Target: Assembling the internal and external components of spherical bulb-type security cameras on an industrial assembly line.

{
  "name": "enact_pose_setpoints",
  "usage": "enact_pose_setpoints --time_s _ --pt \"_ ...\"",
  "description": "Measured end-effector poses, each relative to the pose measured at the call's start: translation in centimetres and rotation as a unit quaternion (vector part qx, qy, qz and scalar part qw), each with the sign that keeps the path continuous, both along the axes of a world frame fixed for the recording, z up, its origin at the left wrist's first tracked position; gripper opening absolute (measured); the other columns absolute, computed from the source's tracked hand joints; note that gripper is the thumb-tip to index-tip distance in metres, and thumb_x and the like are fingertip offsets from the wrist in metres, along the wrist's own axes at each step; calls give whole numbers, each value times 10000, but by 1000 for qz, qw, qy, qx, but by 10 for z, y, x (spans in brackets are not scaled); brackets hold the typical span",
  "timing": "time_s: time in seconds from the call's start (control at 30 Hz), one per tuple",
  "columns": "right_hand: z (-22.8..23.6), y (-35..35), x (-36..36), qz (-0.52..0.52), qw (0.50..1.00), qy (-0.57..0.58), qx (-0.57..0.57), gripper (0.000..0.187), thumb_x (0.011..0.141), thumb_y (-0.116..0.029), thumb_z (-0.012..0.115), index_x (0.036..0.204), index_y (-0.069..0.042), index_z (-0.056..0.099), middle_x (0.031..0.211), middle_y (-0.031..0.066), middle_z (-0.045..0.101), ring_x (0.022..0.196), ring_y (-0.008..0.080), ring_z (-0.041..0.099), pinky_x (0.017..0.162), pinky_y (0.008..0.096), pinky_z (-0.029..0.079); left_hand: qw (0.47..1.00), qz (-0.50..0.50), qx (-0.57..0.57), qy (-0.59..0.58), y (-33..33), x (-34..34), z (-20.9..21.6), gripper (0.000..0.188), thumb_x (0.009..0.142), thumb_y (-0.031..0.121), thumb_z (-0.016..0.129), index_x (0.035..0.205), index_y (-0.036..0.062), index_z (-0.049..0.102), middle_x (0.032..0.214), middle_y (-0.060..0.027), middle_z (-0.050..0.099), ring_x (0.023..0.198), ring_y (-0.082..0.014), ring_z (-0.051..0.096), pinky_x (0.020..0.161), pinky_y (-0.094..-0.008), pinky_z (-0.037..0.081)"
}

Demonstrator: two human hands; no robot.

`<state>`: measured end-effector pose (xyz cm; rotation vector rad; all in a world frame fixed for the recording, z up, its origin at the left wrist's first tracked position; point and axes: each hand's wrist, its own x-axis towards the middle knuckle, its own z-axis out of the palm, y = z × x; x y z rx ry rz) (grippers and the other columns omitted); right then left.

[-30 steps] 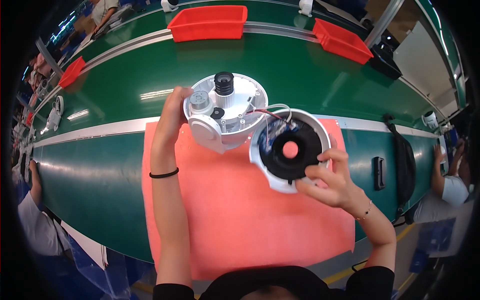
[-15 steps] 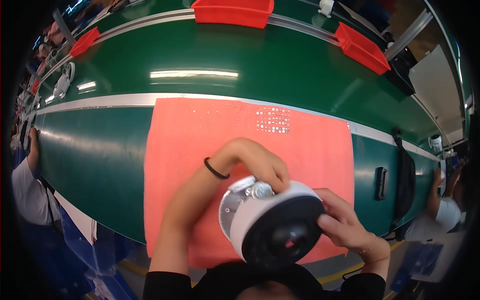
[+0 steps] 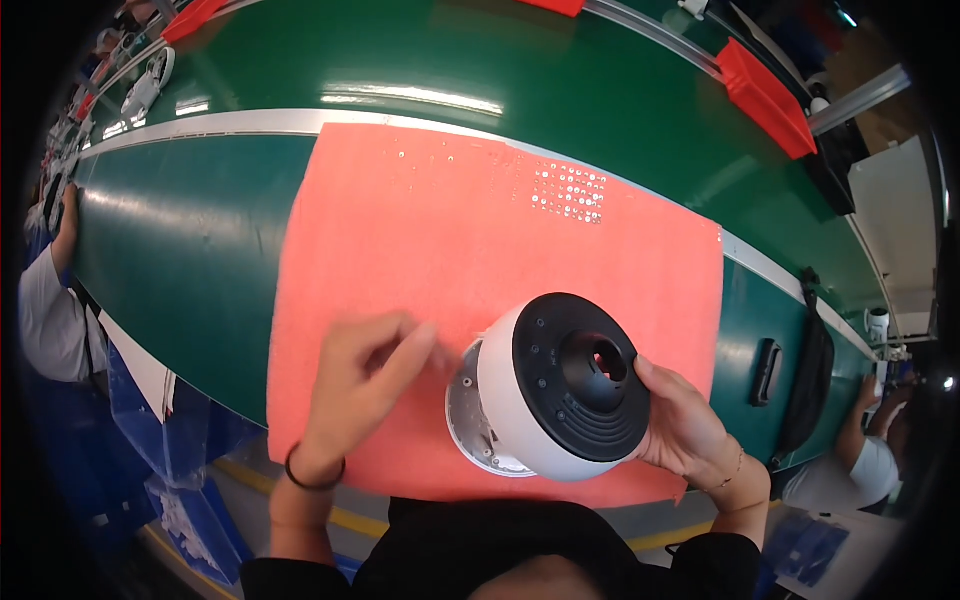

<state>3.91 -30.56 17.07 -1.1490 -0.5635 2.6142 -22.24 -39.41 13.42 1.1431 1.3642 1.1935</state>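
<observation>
One white-and-black housing (image 3: pixel 545 395), tilted between the half-curled left fingers (image 3: pixel 405 365) (contents unclear) and right fingers (image 3: pixel 663 385), could slip if the latter's lone grip loosens.

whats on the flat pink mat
Small shiny metal pieces lie near the far edge of the flat pink mat, many in rows. A white round housing with a black face, in the right hand, hides the patch behind it.

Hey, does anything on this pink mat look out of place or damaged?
No damage or spill shows. The right hand holds the black-faced white housing askew to the white shell, whose inside shows. A few small shiny pieces lie scattered left of the neat rows.
</observation>
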Motion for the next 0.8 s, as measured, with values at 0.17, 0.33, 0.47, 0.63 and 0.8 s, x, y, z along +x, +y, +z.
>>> enact_pose_setpoints --time_s 0.17,0.33,0.47,0.63,0.8 --pt "2 -6 4 -7 999 10 39 402 960 -255 401 1260 9 348 1159 167 524 1040 276 578 847 402 522 981 75 -48 -171 -55 26 -2 266 848 152 580 948 -93 556 839 -124 651 753 -163 645 673 -261 512" --pt "4 -15 20 222 878 44 421 552 751 -335 713 1121 32 529 1026 192 619 1009 255 592 877 354 444 995 -76 -17 -64 -72 33 10 690 631 379 796 1070 -87 540 915 -189 653 839 -245 661 746 -313 525" --pt "8 -19 20 220 911 -62 344 485 760 -302 698 1071 38 547 1052 195 612 1022 264 587 868 347 449 994 -85 63 39 -66 45 17 662 539 206 876 1048 -69 554 870 -175 661 808 -244 672 719 -305 536" --pt "3 -23 19 202 913 -57 350 475 784 -223 678 1140 33 494 1104 192 595 1066 274 569 889 360 446 989 -10 43 142 -68 53 19 557 529 226 882 928 -32 591 779 -139 660 719 -200 674 633 -261 533" --pt "-1 -25 23 184 919 -46 346 444 800 -232 671 1112 47 520 1107 195 596 1072 266 568 897 357 445 975 -28 59 215 -63 50 20 493 524 233 879 855 -13 610 743 -99 661 624 -192 659 564 -250 509"
